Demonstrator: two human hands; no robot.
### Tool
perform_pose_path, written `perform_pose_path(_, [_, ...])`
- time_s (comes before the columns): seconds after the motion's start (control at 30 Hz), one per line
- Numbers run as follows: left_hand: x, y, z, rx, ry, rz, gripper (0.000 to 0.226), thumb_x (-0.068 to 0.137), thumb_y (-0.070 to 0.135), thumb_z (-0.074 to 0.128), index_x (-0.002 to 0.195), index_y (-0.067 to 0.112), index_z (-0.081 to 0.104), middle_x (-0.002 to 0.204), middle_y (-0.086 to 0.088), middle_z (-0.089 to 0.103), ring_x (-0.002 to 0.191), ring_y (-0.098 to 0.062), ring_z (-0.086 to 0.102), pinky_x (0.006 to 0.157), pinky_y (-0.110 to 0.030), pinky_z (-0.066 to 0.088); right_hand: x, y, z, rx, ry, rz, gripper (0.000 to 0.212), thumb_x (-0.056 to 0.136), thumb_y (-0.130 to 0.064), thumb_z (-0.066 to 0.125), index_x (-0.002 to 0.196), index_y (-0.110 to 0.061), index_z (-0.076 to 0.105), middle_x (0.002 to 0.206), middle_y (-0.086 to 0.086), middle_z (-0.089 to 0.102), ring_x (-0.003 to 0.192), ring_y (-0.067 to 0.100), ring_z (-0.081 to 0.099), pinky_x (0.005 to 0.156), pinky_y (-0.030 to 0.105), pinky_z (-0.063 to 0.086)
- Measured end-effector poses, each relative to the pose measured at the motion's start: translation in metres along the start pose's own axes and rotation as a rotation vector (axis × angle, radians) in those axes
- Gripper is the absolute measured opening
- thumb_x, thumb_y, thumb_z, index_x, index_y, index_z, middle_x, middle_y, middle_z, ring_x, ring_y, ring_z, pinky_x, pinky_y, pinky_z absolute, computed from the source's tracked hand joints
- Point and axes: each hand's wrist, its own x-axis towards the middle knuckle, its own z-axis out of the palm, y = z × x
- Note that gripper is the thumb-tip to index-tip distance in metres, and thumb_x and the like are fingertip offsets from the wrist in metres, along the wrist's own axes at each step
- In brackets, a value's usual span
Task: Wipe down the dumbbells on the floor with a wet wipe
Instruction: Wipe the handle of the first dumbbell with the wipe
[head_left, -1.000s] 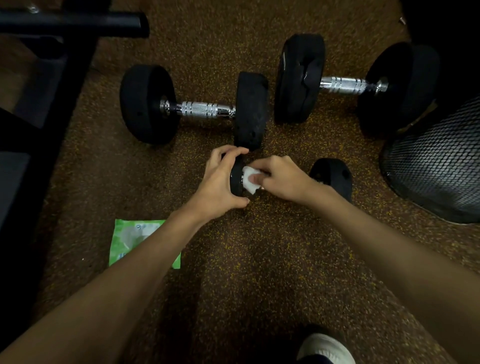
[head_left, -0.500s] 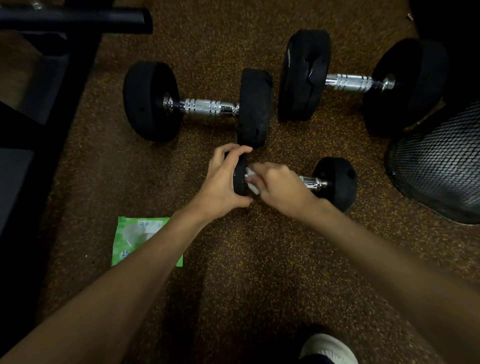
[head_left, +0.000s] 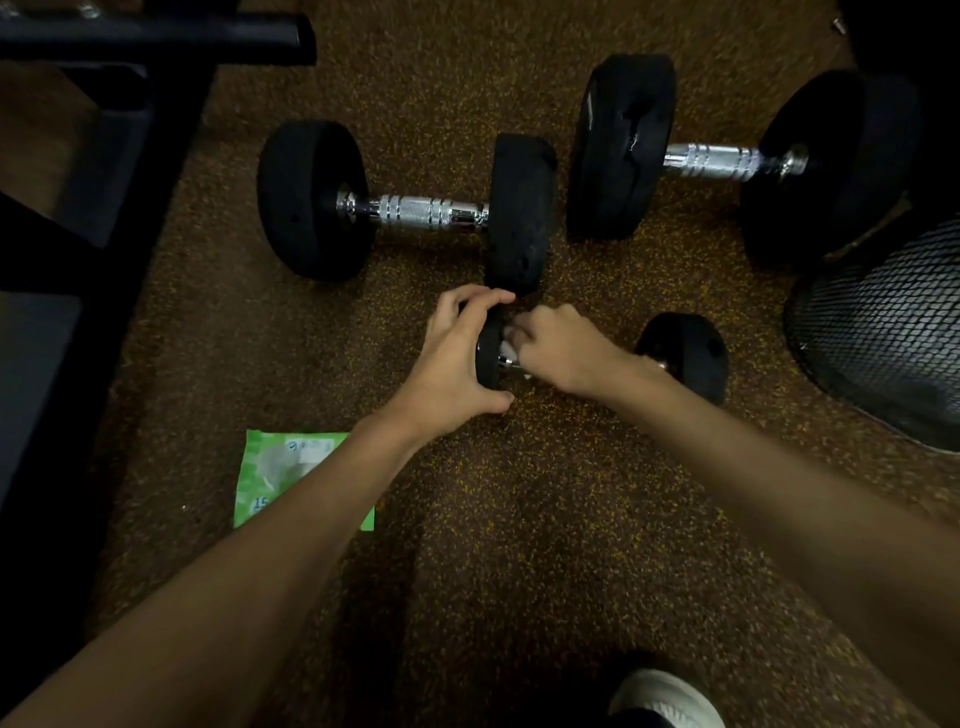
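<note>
A small black dumbbell (head_left: 685, 353) lies on the speckled brown floor in the middle. My left hand (head_left: 452, 364) grips its left weight head, fingers curled over the top and thumb under. My right hand (head_left: 561, 348) is wrapped round the chrome handle beside that head, holding a white wet wipe (head_left: 506, 349) of which only a sliver shows. Two bigger black dumbbells lie behind: one at centre left (head_left: 426, 210) and one at upper right (head_left: 711, 161), both with chrome handles.
A green pack of wipes (head_left: 275, 478) lies on the floor under my left forearm. Black bench framing (head_left: 156, 36) fills the left side. A black mesh bin (head_left: 883, 332) stands at the right. A white shoe tip (head_left: 665, 696) shows at the bottom.
My right hand has slid left along the small dumbbell's handle against the left head, covering more of the wipe. The left hand keeps its hold on the head.
</note>
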Motion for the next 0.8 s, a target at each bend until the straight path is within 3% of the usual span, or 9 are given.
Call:
perform_pose_path(0.1, [-0.001, 0.000, 0.001, 0.005, 0.006, 0.006, 0.094, 0.053, 0.008, 0.082, 0.136, 0.027, 0.041, 0.135, 0.001, 0.027, 0.128, -0.019, 0.031, 0.109, -0.036, 0.035, -0.023, 0.017, 0.024, -0.154, 0.184, -0.255, 0.024, 0.093, -0.019, 0.048, 0.114, -0.010, 0.055, 0.106, 0.014, 0.063, 0.096, 0.033, 0.061, 0.086, 0.043, 0.048])
perform_pose_path(0.17, [-0.002, 0.001, 0.001, 0.009, 0.010, 0.007, 0.094, 0.053, 0.008, 0.082, 0.136, 0.027, 0.040, 0.135, 0.001, 0.027, 0.128, -0.018, 0.031, 0.108, -0.037, 0.036, -0.032, 0.032, 0.032, -0.264, 0.225, -0.389, 0.044, 0.088, -0.006, 0.056, 0.131, -0.004, 0.049, 0.121, 0.015, 0.059, 0.110, 0.031, 0.058, 0.101, 0.043, 0.042])
perform_pose_path(0.3, [-0.002, 0.001, 0.001, -0.001, 0.008, 0.003, 0.094, 0.054, 0.009, 0.083, 0.136, 0.027, 0.040, 0.135, 0.001, 0.027, 0.128, -0.020, 0.032, 0.107, -0.039, 0.036, -0.039, 0.039, 0.022, -0.106, 0.231, -0.369, 0.056, 0.085, -0.005, 0.064, 0.137, -0.011, 0.046, 0.137, 0.007, 0.052, 0.126, 0.022, 0.049, 0.111, 0.039, 0.030])
perform_pose_path(0.4, [-0.001, 0.000, 0.001, 0.008, 0.009, 0.006, 0.094, 0.053, 0.011, 0.082, 0.136, 0.027, 0.040, 0.135, 0.000, 0.027, 0.127, -0.021, 0.033, 0.106, -0.041, 0.037, -0.033, 0.031, 0.007, 0.143, 0.149, -0.220, 0.043, 0.087, -0.020, 0.065, 0.129, -0.018, 0.055, 0.122, 0.004, 0.063, 0.111, 0.018, 0.058, 0.097, 0.033, 0.045])
perform_pose_path(0.5, [0.000, -0.002, 0.000, 0.029, 0.008, 0.014, 0.095, 0.053, 0.013, 0.083, 0.136, 0.027, 0.039, 0.135, -0.001, 0.028, 0.127, -0.022, 0.032, 0.107, -0.042, 0.036, -0.020, 0.021, 0.000, 0.164, 0.127, -0.151, 0.022, 0.089, -0.029, 0.060, 0.106, -0.016, 0.067, 0.091, 0.004, 0.069, 0.086, 0.018, 0.061, 0.074, 0.030, 0.047])
perform_pose_path(0.63, [0.000, -0.002, 0.001, 0.041, 0.009, 0.018, 0.095, 0.053, 0.012, 0.083, 0.136, 0.027, 0.039, 0.136, -0.001, 0.028, 0.127, -0.021, 0.032, 0.108, -0.038, 0.036, -0.013, 0.018, 0.005, 0.156, 0.144, -0.133, 0.019, 0.091, -0.026, 0.057, 0.099, -0.013, 0.067, 0.085, 0.005, 0.067, 0.082, 0.019, 0.060, 0.071, 0.029, 0.045])
perform_pose_path(0.73, [0.000, -0.003, 0.001, 0.048, 0.009, 0.017, 0.096, 0.053, 0.012, 0.084, 0.137, 0.027, 0.039, 0.136, -0.001, 0.028, 0.128, -0.021, 0.031, 0.108, -0.036, 0.034, -0.011, 0.020, 0.003, 0.195, 0.177, -0.106, 0.020, 0.094, -0.026, 0.053, 0.100, -0.015, 0.068, 0.076, 0.000, 0.060, 0.077, 0.016, 0.055, 0.058, 0.024, 0.031])
perform_pose_path(0.8, [0.001, -0.004, 0.001, 0.050, 0.013, 0.024, 0.097, 0.052, 0.012, 0.084, 0.137, 0.026, 0.039, 0.135, -0.002, 0.028, 0.128, -0.021, 0.031, 0.109, -0.036, 0.034, -0.006, 0.019, 0.004, 0.180, 0.202, -0.067, 0.022, 0.094, -0.026, 0.049, 0.101, -0.016, 0.067, 0.081, 0.005, 0.062, 0.083, 0.024, 0.058, 0.065, 0.027, 0.036])
